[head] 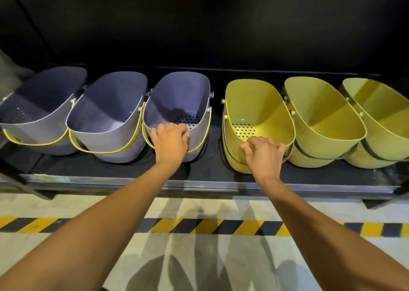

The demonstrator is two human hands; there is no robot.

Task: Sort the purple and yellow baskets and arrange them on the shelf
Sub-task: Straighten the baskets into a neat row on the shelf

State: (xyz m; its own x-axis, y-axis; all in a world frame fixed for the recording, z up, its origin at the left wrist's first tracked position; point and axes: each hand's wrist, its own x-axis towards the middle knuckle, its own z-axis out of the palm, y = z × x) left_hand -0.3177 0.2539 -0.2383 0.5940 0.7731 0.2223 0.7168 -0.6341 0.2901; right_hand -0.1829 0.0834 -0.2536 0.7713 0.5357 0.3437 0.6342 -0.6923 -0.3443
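Six baskets in one row on a low dark shelf (132, 175). Left hand (170, 141) grips the near rim of a purple basket (177, 104), fingers curled over the edge; two more purple baskets (106, 113) sit to its left. Right hand (264, 154) rests on the near rim of a yellow basket (254, 109), fingers bent, grip uncertain; two more yellow baskets (321, 118) stand to its right. Striped floor tape (210, 226) below both forearms.

Single head-worn wide-angle view, looks forward and down from above, at arm's reach from low dark shelf (137, 181). Both forearms enter from bottom edge. Row of baskets spans mid frame, edges bowed by lens. Striped floor tape (199, 226) crosses lower part.
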